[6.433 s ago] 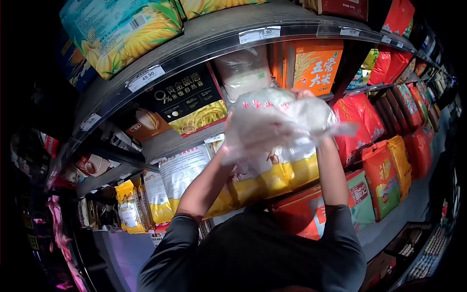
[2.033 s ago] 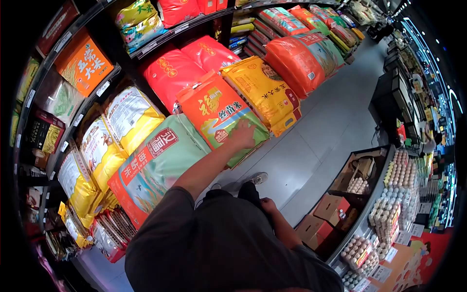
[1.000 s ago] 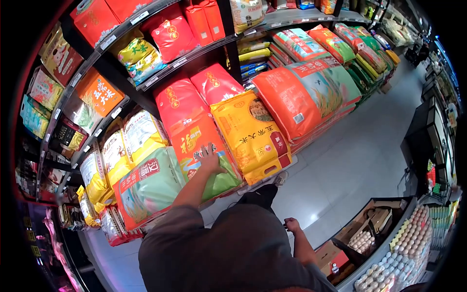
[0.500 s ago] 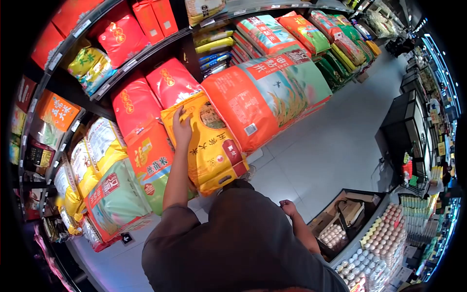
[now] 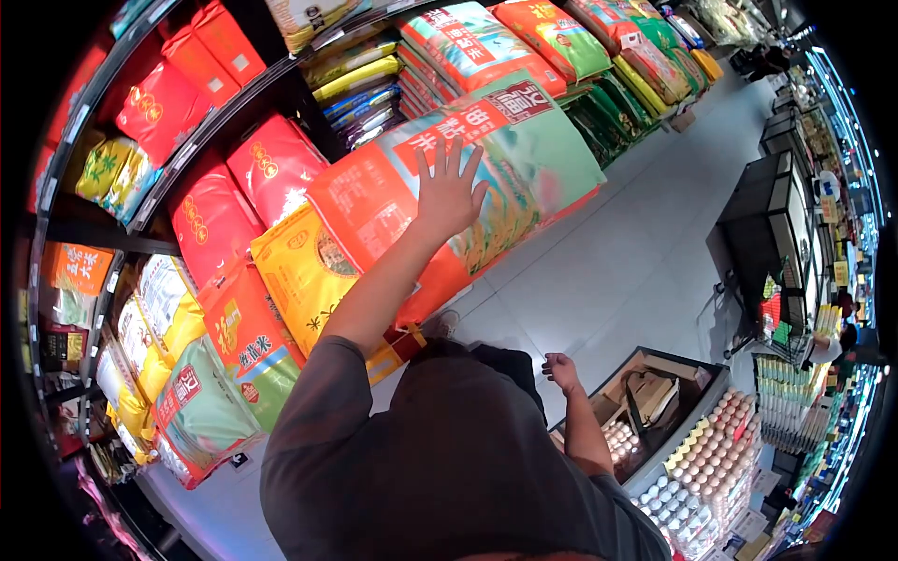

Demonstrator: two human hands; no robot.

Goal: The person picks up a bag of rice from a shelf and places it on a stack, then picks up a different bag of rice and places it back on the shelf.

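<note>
My left hand (image 5: 449, 194) lies with fingers spread on a large orange and green rice bag (image 5: 528, 187) at the top of the view. Beside that bag, partly covered by my forearm, is a yellow rice bag (image 5: 297, 266). My right hand (image 5: 562, 372) hangs over the floor beside my body, fingers loosely apart, with nothing visible in it. An orange and green rice bag (image 5: 245, 337) stands left of the yellow one, and a pale green bag (image 5: 201, 397) is further left.
Shelves with red rice bags (image 5: 213, 220) rise on the left. More stacked bags (image 5: 472, 47) line the far side. At lower right stand a black-edged bin (image 5: 694, 369) and trays of eggs (image 5: 716, 435). A black display stand (image 5: 753, 220) stands across the grey floor (image 5: 599, 271).
My left hand has moved from the yellow rice bag up and right onto the large orange and green bag, fingers now spread. The view has shifted right. My right hand still hangs at my side.
</note>
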